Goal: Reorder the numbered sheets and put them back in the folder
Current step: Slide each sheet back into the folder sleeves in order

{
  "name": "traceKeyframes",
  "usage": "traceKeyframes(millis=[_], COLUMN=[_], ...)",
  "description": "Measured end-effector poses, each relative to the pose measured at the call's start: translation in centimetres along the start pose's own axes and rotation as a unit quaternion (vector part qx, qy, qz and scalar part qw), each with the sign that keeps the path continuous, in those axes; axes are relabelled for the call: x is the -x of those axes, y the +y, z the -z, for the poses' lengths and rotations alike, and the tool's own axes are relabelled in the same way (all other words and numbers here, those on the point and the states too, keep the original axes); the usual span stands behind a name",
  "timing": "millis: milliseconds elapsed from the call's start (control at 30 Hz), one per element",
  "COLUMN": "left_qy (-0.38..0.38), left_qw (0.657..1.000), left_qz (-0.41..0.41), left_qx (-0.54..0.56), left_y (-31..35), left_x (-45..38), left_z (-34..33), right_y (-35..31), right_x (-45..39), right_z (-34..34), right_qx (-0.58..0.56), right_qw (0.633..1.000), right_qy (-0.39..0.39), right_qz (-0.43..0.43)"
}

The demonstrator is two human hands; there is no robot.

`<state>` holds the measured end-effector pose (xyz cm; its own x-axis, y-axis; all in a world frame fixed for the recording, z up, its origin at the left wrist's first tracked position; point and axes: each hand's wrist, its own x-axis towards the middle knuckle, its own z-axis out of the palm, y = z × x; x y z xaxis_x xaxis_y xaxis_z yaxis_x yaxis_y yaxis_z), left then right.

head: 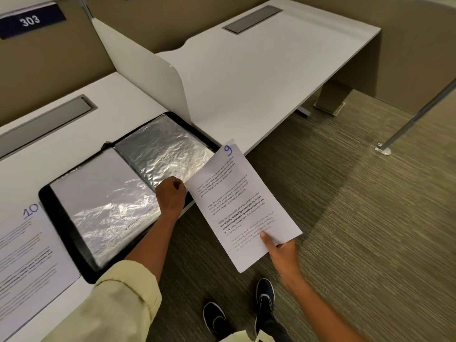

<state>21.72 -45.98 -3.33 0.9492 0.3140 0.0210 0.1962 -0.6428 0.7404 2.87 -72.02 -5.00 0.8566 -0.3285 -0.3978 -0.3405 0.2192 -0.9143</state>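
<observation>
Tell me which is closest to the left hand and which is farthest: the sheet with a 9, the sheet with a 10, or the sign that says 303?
From the left hand, in the head view:
1. Sheet numbered 9, just to its right, held by the right hand.
2. Sheet numbered 10, on the desk at far left, past the open folder.
3. 303 sign, up on the partition at top left.

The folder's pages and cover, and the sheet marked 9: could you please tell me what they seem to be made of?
The folder's pages look like clear glossy plastic sleeves: they are crinkled and throw bright silvery glare. Its cover seems black plastic or imitation leather with a dull sheen; I cannot tell which. The sheet marked 9 looks like plain matte white paper, thin, with printed text.
</observation>
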Motion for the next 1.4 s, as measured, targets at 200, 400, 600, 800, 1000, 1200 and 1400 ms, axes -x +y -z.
traceKeyframes(millis=[200,400,600,800,1000,1200,1400], left_qy=[-0.009,-0.013,-0.012,-0.012,-0.034,-0.065,-0.091], left_qw=[1.000,0.999,0.998,0.998,0.997,0.996,0.995], left_qz=[-0.025,-0.044,-0.059,-0.059,-0.050,-0.051,-0.048], left_qx=[-0.014,-0.023,-0.006,0.021,0.050,0.028,-0.013], left_y=[-0.1,0.3,0.4,0.2,-0.2,-0.5,-0.5], left_x=[-0.1,0.2,0.4,0.1,-0.3,-1.1,-1.5], left_z=[-0.1,-0.5,-0.6,-0.3,0.2,0.2,0.0], right_y=[0.0,0.6,0.3,-0.2,-0.3,-2.7,-5.4], right_x=[0.5,1.5,1.7,1.2,1.9,2.4,0.6], right_z=[-1.0,-1.6,-3.5,-6.1,-7.4,-7.3,-6.9], right_qx=[0.034,0.120,0.128,0.153,0.158,0.048,-0.037], right_qw=[0.999,0.991,0.989,0.984,0.983,0.991,0.991], right_qy=[-0.016,-0.049,-0.063,-0.078,-0.089,-0.118,-0.099], right_qz=[0.008,0.035,0.044,0.037,0.022,-0.031,-0.077])
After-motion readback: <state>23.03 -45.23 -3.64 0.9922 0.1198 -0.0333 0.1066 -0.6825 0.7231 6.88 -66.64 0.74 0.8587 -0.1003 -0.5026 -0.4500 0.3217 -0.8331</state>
